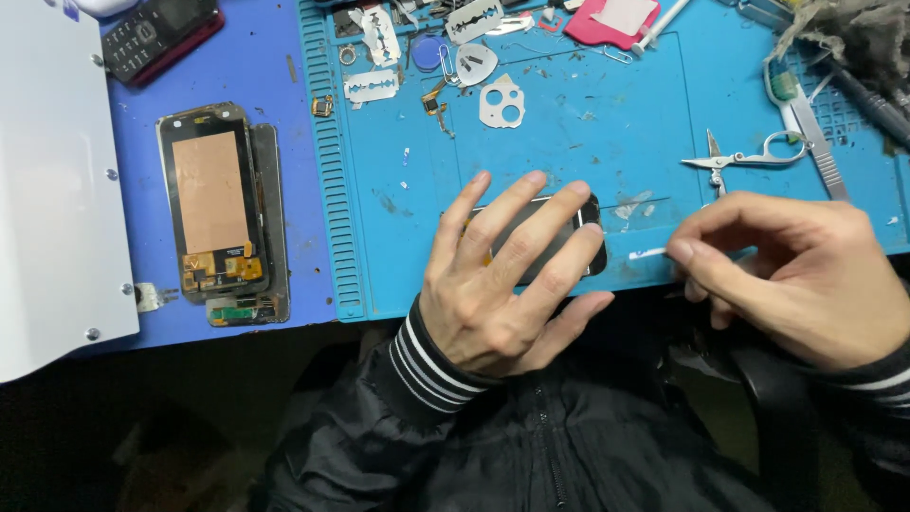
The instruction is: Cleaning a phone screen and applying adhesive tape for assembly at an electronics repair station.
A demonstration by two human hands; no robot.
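Note:
My left hand [507, 275] lies flat with spread fingers on a small dark phone part [559, 248] at the front edge of the blue work mat [569, 142], pressing it down. My right hand [796, 270] is beside it on the right, fingers pinched together on a thin white strip [646, 253] that lies on the mat just right of the phone part. Both wrists wear black sleeves with striped cuffs.
A phone screen assembly with a copper-coloured back [210, 199] lies on the left of the blue table. Small scissors [749, 156], tweezers [817, 142], razor blades [372, 87] and metal parts sit on the mat's far side. A white panel [47, 180] lies at left, a black keypad phone [156, 33] beyond.

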